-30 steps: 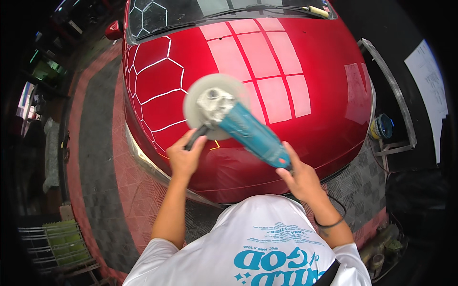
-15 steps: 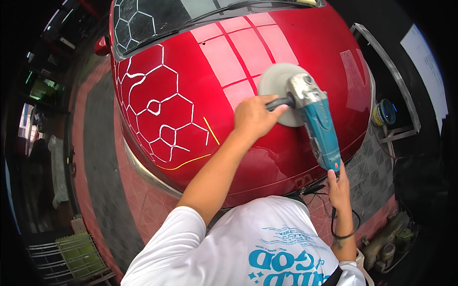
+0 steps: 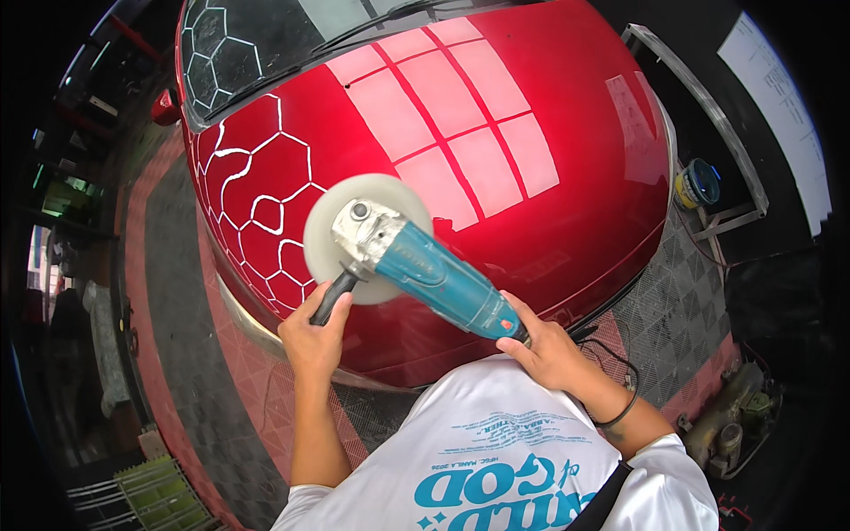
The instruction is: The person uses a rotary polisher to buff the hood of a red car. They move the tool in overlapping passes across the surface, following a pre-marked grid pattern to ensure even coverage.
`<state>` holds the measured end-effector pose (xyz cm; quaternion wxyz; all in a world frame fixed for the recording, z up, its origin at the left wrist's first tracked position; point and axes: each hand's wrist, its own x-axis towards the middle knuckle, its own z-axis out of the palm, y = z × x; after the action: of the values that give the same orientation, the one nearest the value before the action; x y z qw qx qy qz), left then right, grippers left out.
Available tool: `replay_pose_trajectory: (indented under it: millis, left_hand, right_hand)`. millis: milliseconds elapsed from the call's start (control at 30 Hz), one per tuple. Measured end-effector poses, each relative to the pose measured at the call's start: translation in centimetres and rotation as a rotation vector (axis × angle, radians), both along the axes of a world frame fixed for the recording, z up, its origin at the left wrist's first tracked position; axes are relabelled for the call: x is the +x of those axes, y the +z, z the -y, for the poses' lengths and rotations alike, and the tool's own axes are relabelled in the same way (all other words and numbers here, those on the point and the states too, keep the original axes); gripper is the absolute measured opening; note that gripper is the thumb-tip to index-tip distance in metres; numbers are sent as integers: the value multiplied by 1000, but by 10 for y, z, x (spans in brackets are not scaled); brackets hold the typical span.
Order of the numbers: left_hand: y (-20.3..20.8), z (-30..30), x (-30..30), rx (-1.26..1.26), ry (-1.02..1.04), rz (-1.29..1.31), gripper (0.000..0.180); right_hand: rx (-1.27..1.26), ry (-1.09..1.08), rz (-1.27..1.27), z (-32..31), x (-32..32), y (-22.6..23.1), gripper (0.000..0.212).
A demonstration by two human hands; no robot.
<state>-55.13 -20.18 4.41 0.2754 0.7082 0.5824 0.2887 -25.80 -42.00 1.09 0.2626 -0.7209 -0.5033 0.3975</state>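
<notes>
Both of my hands are on a teal electric polisher [image 3: 447, 279] with a silver head and a round off-white buffing pad [image 3: 320, 234]. My left hand [image 3: 312, 341] grips its black side handle [image 3: 335, 296]. At the rear end, my right hand [image 3: 547, 350] wraps around the grip. The pad lies over the front left of a glossy red car hood [image 3: 593, 115]; whether it touches the paint cannot be made out. White hexagon lines [image 3: 257, 164] run across the hood's left side, partly hidden by the pad. A black power cord [image 3: 630, 380] loops by my right forearm.
A windshield with a wiper [image 3: 372, 31] lies beyond the hood. To the right stand a metal frame [image 3: 708, 97] and a round tub [image 3: 695, 184]. Machinery [image 3: 730, 434] sits at lower right, a rack [image 3: 150, 491] at lower left. Red and grey tiles [image 3: 181, 354] cover the floor.
The polisher has swung left across the hood and nearer to me, its head now pointing up-left. Both hands moved along with it, keeping their holds. The pad now covers part of the hexagon lines.
</notes>
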Motion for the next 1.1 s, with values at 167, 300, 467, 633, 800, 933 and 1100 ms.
replay_pose_trajectory:
  millis: [167, 300, 467, 633, 800, 933, 1100]
  left_hand:
    - [-48, 12, -68, 95, 94, 89, 41]
    - [-74, 25, -111, 34, 207, 108, 39]
    - [-93, 58, -91, -1, 182, 172, 38]
    - [-91, 66, 26, 188, -264, 175, 37]
    - [-49, 60, 178, 176, -639, -111, 43]
    - [-32, 59, 239, 145, -829, -230, 46]
    - [-49, 59, 181, -48, -810, -123, 37]
  right_hand:
    - [-14, 198, 77, -34, -25, -2, 88]
    - [-78, 310, 75, -52, -43, -3, 90]
    - [-23, 278, 141, -23, -18, -9, 91]
    - [87, -94, 126, 85, 35, -47, 87]
    - [162, -528, 9, 172, 84, -87, 75]
    - [23, -700, -83, 207, 96, -102, 77]
    - [226, -559, -49, 196, 59, -112, 82]
